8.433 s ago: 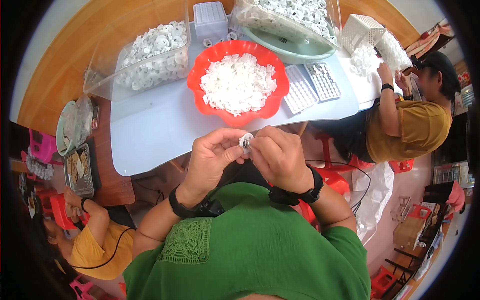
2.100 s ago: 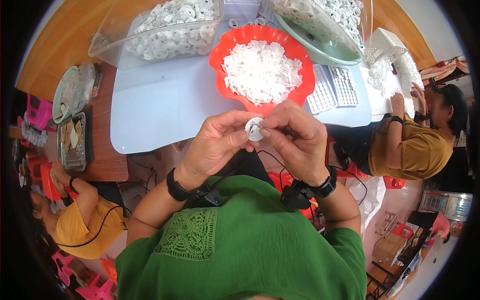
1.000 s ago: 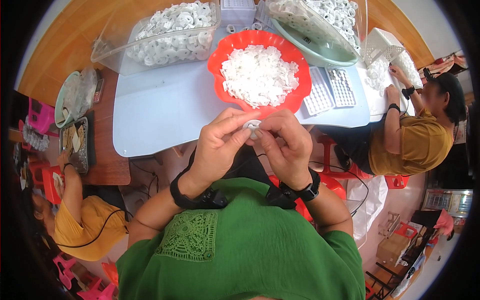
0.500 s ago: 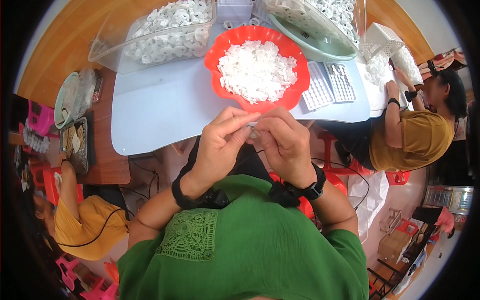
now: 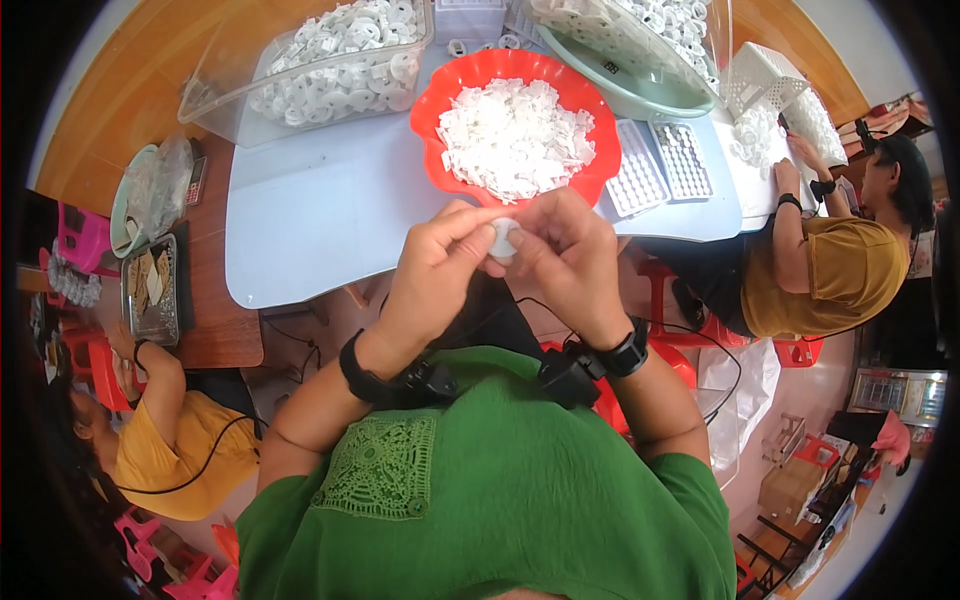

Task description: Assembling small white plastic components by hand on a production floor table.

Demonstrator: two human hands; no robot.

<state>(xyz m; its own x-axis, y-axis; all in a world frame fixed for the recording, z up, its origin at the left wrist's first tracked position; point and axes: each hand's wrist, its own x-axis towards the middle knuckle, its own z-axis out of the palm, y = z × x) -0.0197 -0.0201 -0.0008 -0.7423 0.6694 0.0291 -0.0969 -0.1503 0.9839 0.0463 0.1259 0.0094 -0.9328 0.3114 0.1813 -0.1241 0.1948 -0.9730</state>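
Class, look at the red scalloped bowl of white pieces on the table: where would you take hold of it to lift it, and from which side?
Probably by the bare scalloped rim of the red bowl, on its left side, coming over the open light-blue table. The right side is crowded by the gridded trays, and the hands sit at its near edge.

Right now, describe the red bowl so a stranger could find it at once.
Start at the pale blue table in front of the person in green. The red bowl sits at its middle, just beyond the left hand and right hand. It alone is bright red with a scalloped rim, heaped with flat white pieces, unlike the clear tub of white rings beside it.
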